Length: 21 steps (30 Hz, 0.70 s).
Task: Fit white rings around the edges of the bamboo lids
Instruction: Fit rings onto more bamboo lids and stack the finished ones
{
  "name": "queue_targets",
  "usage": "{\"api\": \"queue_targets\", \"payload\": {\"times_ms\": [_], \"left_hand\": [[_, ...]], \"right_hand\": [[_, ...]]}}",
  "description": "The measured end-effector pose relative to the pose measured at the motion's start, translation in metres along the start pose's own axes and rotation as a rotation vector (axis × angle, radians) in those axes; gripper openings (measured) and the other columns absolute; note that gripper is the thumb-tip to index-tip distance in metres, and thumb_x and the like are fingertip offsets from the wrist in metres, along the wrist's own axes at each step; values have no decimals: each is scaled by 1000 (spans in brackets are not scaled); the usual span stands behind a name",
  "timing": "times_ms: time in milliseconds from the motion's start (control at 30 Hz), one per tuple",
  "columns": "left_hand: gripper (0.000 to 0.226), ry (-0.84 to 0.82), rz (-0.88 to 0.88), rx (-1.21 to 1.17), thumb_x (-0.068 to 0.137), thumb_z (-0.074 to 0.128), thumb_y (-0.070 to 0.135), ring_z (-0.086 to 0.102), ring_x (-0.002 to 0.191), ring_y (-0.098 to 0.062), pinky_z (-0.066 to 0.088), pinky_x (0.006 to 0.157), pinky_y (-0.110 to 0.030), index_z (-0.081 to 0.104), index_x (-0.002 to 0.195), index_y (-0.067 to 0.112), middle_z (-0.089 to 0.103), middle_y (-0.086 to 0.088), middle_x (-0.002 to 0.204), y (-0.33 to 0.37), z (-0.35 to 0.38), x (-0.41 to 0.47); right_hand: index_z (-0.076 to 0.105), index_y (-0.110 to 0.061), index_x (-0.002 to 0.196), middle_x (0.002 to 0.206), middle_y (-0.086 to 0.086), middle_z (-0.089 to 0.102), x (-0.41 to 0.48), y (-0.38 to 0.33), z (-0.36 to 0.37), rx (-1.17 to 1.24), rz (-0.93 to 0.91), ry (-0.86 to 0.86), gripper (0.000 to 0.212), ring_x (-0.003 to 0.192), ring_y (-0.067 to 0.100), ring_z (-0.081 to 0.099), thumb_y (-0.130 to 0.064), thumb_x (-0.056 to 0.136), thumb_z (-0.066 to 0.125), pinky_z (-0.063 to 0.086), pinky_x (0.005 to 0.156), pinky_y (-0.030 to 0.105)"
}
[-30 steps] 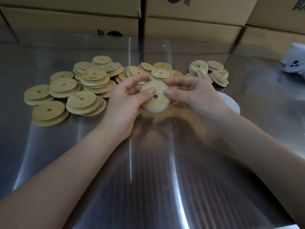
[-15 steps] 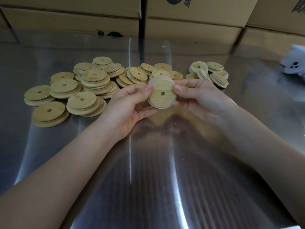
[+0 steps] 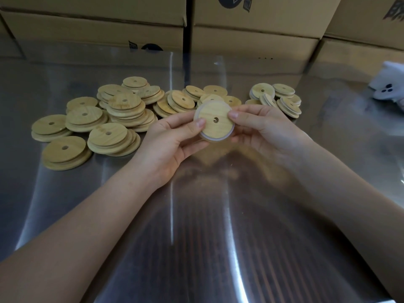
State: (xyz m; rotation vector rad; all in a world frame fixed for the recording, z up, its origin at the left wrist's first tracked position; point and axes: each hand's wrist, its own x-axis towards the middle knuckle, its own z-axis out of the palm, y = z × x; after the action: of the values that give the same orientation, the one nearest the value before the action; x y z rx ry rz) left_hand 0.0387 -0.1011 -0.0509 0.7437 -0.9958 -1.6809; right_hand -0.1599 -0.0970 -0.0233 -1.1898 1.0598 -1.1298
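I hold one bamboo lid (image 3: 213,119) above the middle of the counter (image 3: 196,237), my left hand (image 3: 172,138) pinching its left rim and my right hand (image 3: 262,127) pinching the right, thumbs on the face, so I can press the white ring (image 3: 215,139) into the edge with the face tilted toward me to check the fit. The ring shows along the lower and upper rim and looks nearly seated, I judge. Bare lids (image 3: 105,119) lie heaped toward the counter's far left edge, within reach, and a smaller heap (image 3: 282,99) toward the far right, likely the finished ones
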Motion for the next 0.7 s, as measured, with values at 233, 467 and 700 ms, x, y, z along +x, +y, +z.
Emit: {"api": "queue_targets", "payload": {"times_ms": [233, 467, 700], "left_hand": [[34, 37, 48, 43, 69, 72, 14, 74, 92, -20, 60, 68, -27, 70, 103, 9, 77, -8, 96, 0, 0, -1], [41, 69, 82, 182, 80, 73, 23, 74, 90, -20, 60, 72, -28, 65, 119, 13, 76, -5, 100, 0, 3, -4], [12, 123, 162, 400, 93, 63, 11, 71, 73, -16, 60, 70, -31, 72, 101, 15, 75, -1, 83, -3, 7, -6]], "right_hand": [[70, -10, 92, 78, 9, 71, 0, 1, 2, -15, 23, -19, 19, 61, 17, 65, -22, 77, 71, 55, 55, 25], [65, -2, 92, 69, 10, 69, 3, -1, 0, 54, 36, 91, 11, 53, 17, 65, -12, 93, 61, 54, 48, 24], [62, -11, 117, 77, 8, 71, 8, -9, -27, 172, -3, 379, 23, 59, 19, 71, -5, 96, 56, 56, 54, 24]]}}
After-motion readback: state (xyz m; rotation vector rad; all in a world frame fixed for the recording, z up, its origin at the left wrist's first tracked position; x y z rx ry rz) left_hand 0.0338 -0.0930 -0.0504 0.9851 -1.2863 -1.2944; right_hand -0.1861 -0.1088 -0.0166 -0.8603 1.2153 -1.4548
